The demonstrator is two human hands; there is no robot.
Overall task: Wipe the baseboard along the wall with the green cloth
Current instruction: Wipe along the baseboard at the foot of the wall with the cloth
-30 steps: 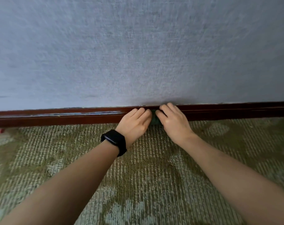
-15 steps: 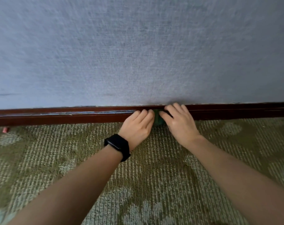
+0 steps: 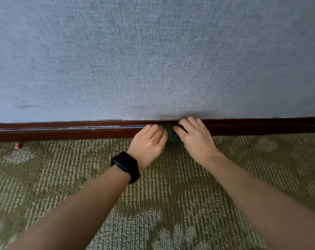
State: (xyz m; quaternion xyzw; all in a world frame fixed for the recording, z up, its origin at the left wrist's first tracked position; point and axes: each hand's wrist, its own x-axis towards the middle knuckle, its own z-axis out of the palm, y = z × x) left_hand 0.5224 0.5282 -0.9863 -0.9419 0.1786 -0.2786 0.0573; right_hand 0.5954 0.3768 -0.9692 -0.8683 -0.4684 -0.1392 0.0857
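A dark red-brown baseboard (image 3: 63,132) runs along the foot of a grey textured wall. A small patch of the green cloth (image 3: 171,133) shows between my two hands, pressed against the baseboard. My left hand (image 3: 149,141), with a black watch on the wrist, holds the cloth from the left, fingers curled onto the board. My right hand (image 3: 196,138) holds the cloth from the right, fingertips on the top edge of the board. Most of the cloth is hidden under both hands.
Green patterned carpet (image 3: 153,195) covers the floor up to the wall. A small pink object (image 3: 17,145) lies on the carpet by the baseboard at far left. A pale streak (image 3: 108,126) runs along the board left of my hands.
Both hands and the cloth have slid to the right along the baseboard. The pink object on the left has come further into view.
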